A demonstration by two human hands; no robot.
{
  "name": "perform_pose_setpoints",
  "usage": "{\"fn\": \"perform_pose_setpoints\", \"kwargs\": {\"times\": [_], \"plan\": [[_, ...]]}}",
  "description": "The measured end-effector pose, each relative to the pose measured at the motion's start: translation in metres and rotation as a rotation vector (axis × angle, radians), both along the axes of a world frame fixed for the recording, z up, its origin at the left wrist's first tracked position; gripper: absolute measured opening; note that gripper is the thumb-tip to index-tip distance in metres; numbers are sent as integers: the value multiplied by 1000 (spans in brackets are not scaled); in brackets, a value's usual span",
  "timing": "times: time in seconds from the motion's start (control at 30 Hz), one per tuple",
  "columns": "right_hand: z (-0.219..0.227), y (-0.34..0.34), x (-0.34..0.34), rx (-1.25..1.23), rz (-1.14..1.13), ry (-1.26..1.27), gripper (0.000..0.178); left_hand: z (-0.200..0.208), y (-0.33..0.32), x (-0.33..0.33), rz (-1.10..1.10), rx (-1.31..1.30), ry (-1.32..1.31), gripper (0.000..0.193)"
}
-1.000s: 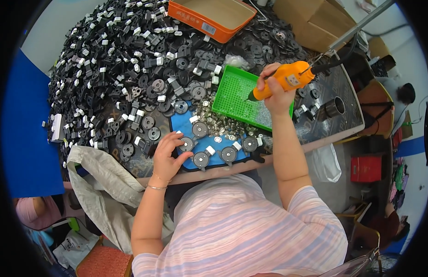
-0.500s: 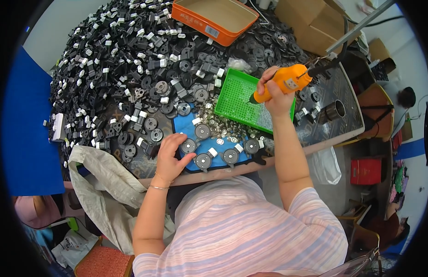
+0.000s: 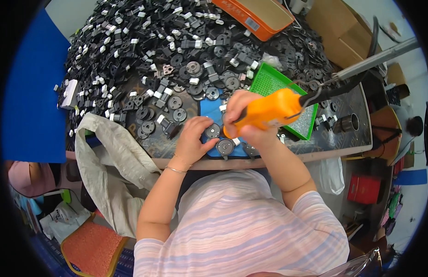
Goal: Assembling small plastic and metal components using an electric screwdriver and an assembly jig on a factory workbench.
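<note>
My left hand point(image 3: 191, 141) bends its thumb and fingers around a round dark part point(image 3: 212, 131) with a metal centre, at the mat's left side. My right hand point(image 3: 256, 133) is wrapped round an orange electric screwdriver point(image 3: 275, 109). The tool lies slantwise, its lower end beside the part at my left hand; the tip itself cannot be made out. Another round part point(image 3: 225, 147) with a white tab sits just nearer to me on the blue mat point(image 3: 209, 109). My right hand and the tool hide much of the mat and the small metal pieces there.
A green perforated tray point(image 3: 306, 135) holding tiny screws lies partly behind the screwdriver. A large heap of black and white parts point(image 3: 144, 51) covers the table's left and back. An orange box point(image 3: 255, 21) stands far back; a metal cup point(image 3: 347, 123) lies at right. A cable hangs from the arm point(image 3: 380, 57).
My right hand has brought the screwdriver from over the green tray left and nearer, to the part at my left hand. My left hand still encloses that part. The whole view has shifted.
</note>
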State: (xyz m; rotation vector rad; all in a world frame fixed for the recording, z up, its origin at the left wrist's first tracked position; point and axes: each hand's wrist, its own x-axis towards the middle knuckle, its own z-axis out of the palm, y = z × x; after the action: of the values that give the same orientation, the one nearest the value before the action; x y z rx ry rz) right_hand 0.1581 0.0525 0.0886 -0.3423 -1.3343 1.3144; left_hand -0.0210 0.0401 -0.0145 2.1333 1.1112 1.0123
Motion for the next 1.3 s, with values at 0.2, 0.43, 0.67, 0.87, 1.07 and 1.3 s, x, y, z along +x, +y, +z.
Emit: {"fn": "perform_pose_setpoints", "kwargs": {"times": [0.2,0.43,0.67,0.87,1.07,1.3], "plan": [[-7,2,-19,-32,27,-86,32,0,0,-1,-2,-11,-45,46],[-11,7,-28,117,-60,-197,19,-2,2,-1,-8,-6,-65,41],[-15,21,-21,58,216,-109,30,-3,5,1,-17,5,-156,41],[-2,20,15,33,330,131,40,-2,3,1,-4,50,-41,48],[38,-5,77,74,184,101,40,12,-1,2,-49,-134,46,84],[9,-61,120,6,86,243,40,46,-6,45,-201,-14,631,103]]}}
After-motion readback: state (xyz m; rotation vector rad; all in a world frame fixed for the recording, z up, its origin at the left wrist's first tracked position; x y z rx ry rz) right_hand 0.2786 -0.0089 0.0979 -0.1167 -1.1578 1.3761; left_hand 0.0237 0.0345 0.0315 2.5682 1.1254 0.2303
